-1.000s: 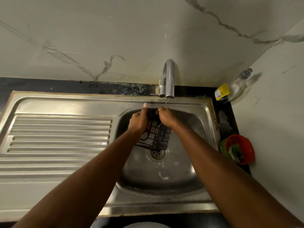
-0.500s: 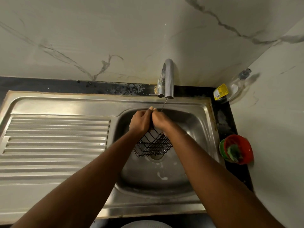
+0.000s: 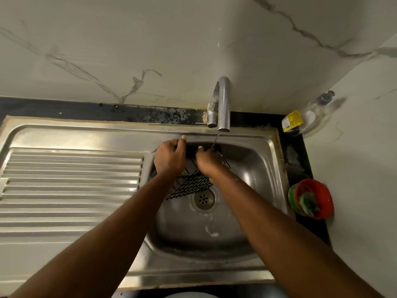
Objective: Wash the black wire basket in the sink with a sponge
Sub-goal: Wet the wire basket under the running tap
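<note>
Left hand (image 3: 169, 158) and right hand (image 3: 208, 163) both curl around the black wire basket (image 3: 189, 186), held mid-frame over the sink (image 3: 247, 168) under a thin faucet (image 3: 224, 100) stream. It looks like rinsing, with any sponge hidden.

The basin (image 3: 253, 168) lies right of the drainboard (image 3: 71, 186), with the tap (image 3: 223, 104) behind it. The wire basket (image 3: 189, 186) hangs tilted over the basin below the spout, held between the left hand (image 3: 169, 158) and the right hand (image 3: 207, 162). The drain (image 3: 204, 198) lies just before it. A bottle (image 3: 305, 117) stands in the back right corner, and a bowl (image 3: 322, 203) sits right of the basin
</note>
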### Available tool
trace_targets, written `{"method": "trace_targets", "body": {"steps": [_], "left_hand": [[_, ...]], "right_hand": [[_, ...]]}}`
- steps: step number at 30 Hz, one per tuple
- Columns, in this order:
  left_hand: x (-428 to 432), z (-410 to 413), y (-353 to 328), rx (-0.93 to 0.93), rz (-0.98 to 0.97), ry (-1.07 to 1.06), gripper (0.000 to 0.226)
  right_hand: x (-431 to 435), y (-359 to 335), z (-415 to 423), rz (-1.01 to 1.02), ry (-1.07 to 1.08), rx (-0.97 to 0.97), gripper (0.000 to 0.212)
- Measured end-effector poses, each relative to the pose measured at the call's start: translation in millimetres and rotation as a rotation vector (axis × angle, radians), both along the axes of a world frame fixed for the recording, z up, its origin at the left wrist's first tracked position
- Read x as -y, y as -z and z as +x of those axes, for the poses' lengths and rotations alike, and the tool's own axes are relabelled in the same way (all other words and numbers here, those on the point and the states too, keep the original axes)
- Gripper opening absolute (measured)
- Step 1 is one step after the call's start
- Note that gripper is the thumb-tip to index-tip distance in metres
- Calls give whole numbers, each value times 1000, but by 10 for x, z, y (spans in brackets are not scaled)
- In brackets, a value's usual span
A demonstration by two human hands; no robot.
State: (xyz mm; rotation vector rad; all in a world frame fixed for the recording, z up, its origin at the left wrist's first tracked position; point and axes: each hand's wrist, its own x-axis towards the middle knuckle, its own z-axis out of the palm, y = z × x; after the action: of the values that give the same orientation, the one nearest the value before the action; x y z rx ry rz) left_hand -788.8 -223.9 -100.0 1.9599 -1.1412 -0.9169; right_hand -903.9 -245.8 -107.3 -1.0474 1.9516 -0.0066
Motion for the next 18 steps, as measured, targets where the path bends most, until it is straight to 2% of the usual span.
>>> {"method": "trace_targets", "body": {"steps": [6, 9, 12, 13, 16, 18], "left_hand": [[-7, 72, 75, -63, -53, 26, 54], [18, 51, 57, -57, -43, 38, 54], [-17, -18, 7, 19, -9, 30, 55], [-36, -42, -5, 37, -13, 34, 54], [-101, -81, 0, 122, -66, 133, 47], [-130, -98, -8, 174, -91, 209, 41]], "right_hand": [[-255, -207, 313, -133, -137, 60, 74], [-192, -199, 256, -143, -145, 27, 79], [40, 13, 22, -47, 70, -8, 86], [128, 96, -97, -39, 116, -19, 82], [250, 366, -451, 22, 148, 94, 49], [200, 565, -608, 77, 262, 209, 42]]}}
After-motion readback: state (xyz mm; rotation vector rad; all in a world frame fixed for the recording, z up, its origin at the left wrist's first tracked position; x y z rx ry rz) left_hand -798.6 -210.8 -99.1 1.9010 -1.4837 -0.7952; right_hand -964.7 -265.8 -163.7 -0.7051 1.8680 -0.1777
